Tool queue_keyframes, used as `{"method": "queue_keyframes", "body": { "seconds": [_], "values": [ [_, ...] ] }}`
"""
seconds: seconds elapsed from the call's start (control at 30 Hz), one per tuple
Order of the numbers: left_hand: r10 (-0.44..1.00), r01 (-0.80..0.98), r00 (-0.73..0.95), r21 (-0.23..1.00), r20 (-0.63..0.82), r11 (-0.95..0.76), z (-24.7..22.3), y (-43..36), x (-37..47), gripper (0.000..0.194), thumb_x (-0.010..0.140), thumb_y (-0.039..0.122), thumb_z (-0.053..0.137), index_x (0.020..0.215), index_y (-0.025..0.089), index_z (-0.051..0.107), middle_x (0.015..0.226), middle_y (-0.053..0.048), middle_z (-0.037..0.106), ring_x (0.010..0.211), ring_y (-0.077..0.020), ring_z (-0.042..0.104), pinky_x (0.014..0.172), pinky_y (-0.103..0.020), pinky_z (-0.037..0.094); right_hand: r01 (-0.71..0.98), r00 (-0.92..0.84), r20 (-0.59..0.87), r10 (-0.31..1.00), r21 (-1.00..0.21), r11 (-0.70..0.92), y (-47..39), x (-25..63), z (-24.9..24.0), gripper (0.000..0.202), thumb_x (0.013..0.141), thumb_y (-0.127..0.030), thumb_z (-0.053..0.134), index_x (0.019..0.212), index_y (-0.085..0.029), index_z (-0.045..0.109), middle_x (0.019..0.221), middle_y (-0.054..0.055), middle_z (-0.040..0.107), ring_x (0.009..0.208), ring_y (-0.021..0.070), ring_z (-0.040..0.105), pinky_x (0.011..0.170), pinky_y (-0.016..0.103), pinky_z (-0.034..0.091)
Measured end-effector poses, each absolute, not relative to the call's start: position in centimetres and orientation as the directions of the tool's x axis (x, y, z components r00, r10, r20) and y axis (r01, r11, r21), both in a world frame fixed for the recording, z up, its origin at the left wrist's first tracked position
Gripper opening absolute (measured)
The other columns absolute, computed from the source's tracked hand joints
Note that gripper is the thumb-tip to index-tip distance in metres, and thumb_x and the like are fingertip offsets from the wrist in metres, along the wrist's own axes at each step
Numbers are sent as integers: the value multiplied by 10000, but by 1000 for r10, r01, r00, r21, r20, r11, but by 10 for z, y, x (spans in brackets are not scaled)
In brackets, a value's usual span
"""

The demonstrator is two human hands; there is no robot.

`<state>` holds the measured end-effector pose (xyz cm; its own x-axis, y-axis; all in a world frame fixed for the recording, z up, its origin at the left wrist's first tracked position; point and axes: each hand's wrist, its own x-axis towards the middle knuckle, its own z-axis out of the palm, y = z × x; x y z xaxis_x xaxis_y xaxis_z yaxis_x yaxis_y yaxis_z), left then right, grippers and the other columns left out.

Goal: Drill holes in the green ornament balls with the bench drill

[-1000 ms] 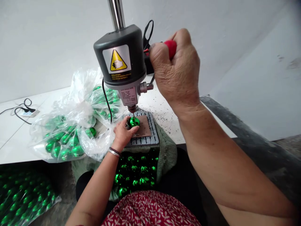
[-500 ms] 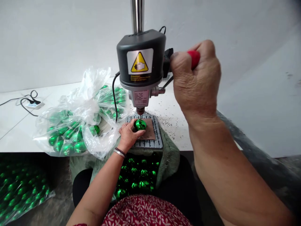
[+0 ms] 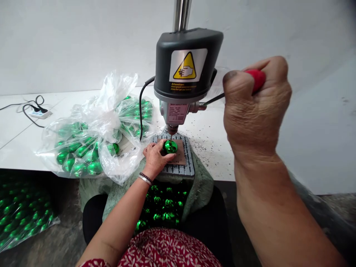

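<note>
A shiny green ball (image 3: 170, 147) sits on a brown board (image 3: 180, 155) on the slotted metal base (image 3: 190, 163) of a small drill press (image 3: 183, 66). My left hand (image 3: 157, 155) grips the ball from its left side, with thumb in front and fingers behind. The drill bit (image 3: 171, 137) comes down onto the top of the ball; whether it has entered cannot be made out. My right hand (image 3: 257, 100) is wrapped round the red knob (image 3: 258, 80) of the press's feed lever (image 3: 215, 99), to the right of the motor housing.
Clear plastic bags (image 3: 100, 118) of green balls lie left of the press. Dark shavings (image 3: 208, 144) litter the white table (image 3: 219, 163). A power strip (image 3: 41, 113) is at far left. More balls (image 3: 167, 204) lie below the table edge, and another bag (image 3: 25, 215) at lower left.
The view has shifted, so the press appears further right. My right hand has swung the lever knob outward and down a little. My left hand still grips the ball under the bit.
</note>
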<state>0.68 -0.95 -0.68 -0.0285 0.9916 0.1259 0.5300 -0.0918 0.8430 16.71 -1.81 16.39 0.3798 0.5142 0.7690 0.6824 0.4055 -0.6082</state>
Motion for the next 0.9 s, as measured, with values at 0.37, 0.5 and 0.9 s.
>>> {"method": "queue_keyframes", "body": {
  "seconds": [0.37, 0.5, 0.9],
  "values": [
    [988, 652, 18, 747, 155, -129, -10, -9, 7, 562, 686, 366, 849, 1220, 258, 708, 1044, -97, 706, 1171, -375, 514, 1087, -590, 300, 725, 393, 786, 477, -584, 365, -43, 162, 139, 116, 819, -241, 514, 762, -171, 442, 648, -58, 421, 602, 19, 359, 610, 184, 367],
    [988, 727, 30, 675, 148, -124, -7, -11, 7, 580, 723, 378, 828, 1271, 263, 679, 1092, -86, 712, 1179, -340, 526, 1076, -546, 333, 703, 413, 763, 497, -614, 359, -48, 160, 136, 110, 795, -259, 514, 768, -172, 451, 648, -48, 447, 606, 27, 372, 594, 180, 363],
    [989, 758, 43, 640, 139, -123, -8, -12, 7, 578, 743, 407, 809, 1287, 272, 667, 1097, -64, 722, 1181, -310, 537, 1083, -506, 351, 701, 448, 761, 469, -625, 344, -53, 156, 105, 177, 850, -373, 501, 804, -203, 488, 726, 9, 520, 660, 88, 482, 624, 242, 424]
  ]
}}
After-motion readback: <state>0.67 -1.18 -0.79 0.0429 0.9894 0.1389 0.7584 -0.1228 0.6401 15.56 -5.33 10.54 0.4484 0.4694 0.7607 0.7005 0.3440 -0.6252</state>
